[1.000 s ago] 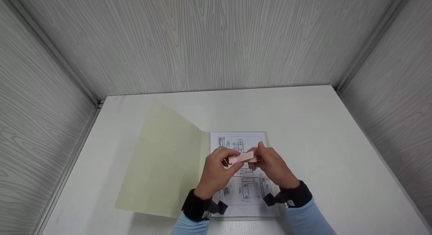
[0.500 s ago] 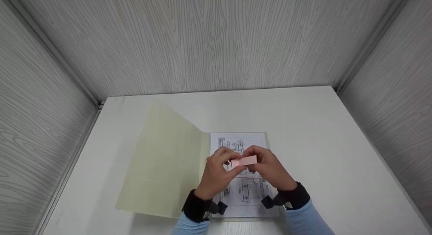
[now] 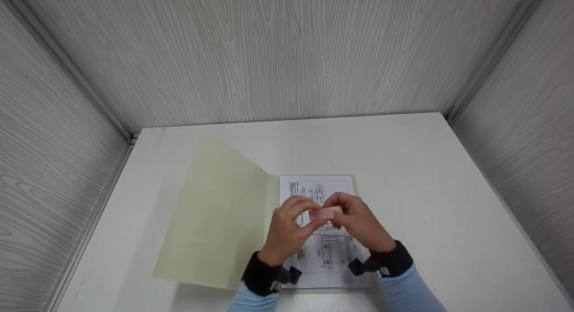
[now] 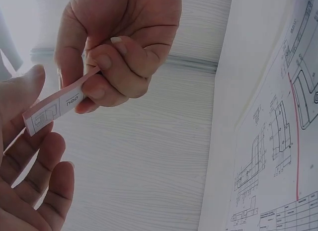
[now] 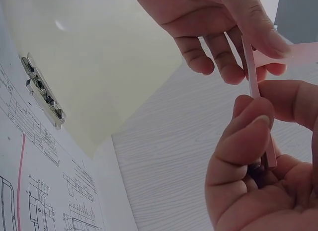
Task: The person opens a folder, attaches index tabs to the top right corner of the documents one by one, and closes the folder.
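Note:
Both hands hold a small pink sticky-note pad (image 3: 323, 213) above the printed drawing sheet (image 3: 329, 260). My left hand (image 3: 288, 229) pinches one end between thumb and fingers. At the other end, my right hand (image 3: 358, 222) grips it with curled fingers and the thumb in front. The left wrist view shows the pad's printed underside (image 4: 52, 109), with lettering and a small picture. From the right wrist side the pad appears edge-on, and a pink slip (image 5: 301, 54) stands out from it by the left thumb. Part of the pad is hidden by the fingers.
A pale yellow folder (image 3: 215, 218) lies open on the white table (image 3: 448, 204), its cover raised to the left. Its metal clip (image 5: 43, 89) shows in the right wrist view. Grey wood-grain panels (image 3: 287, 56) enclose the back and sides.
My right hand has moved slightly left, and its raised thumb has come down onto the pad. The pad has shifted a little and levelled. The left hand has barely moved.

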Demonstrator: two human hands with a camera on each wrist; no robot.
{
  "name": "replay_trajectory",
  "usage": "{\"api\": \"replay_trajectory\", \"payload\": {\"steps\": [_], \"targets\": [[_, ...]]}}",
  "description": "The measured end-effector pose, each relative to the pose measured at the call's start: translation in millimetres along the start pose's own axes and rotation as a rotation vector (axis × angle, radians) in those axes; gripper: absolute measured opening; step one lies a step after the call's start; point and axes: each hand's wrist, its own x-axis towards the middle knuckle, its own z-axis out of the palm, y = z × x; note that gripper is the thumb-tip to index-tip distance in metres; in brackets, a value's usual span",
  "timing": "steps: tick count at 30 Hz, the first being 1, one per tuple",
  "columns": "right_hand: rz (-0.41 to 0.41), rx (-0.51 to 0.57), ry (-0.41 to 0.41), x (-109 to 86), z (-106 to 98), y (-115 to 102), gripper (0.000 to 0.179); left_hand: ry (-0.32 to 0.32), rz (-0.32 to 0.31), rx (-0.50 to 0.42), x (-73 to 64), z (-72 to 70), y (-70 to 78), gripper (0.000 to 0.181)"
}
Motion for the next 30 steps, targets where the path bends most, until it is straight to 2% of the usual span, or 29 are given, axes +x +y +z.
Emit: {"api": "replay_trajectory", "payload": {"steps": [3, 10, 14, 17, 21, 26, 30], "targets": [[0.006, -0.019, 0.007, -1.1, -0.8, -2.8, 0.007, 0.016, 0.021, -0.021, 1.3, 0.3, 1.0, 0.019], [0.007, -0.002, 0.008, -7.2, 1.0, -25.7, 0.006, 0.07, 0.105, -0.057, 4.2, -0.1, 4.7, 0.016], [0.019, -0.056, 0.025, -6.7, -2.5, -25.3, 0.007, 0.086, 0.106, -0.098, 4.7, -2.4, 9.1, 0.021], [0.049, -0.098, 0.072, -4.5, -13.7, -14.2, 0.012, 0.089, 0.086, -0.109, 5.2, -4.9, 11.5, 0.023], [0.087, -0.129, 0.176, -3.2, -38.5, 4.7, 0.017, 0.089, 0.044, -0.105, 5.3, -7.9, 11.1, 0.024], [0.164, -0.185, 0.318, -4.3, -68.4, 15.4, 0.024, 0.09, 0.01, -0.12, 4.7, -12.1, 7.5, 0.025], [0.237, -0.224, 0.381, -5.0, -87.6, 24.0, 0.03, 0.088, 0.002, -0.12, 4.6, -15.9, 5.6, 0.024]]}}
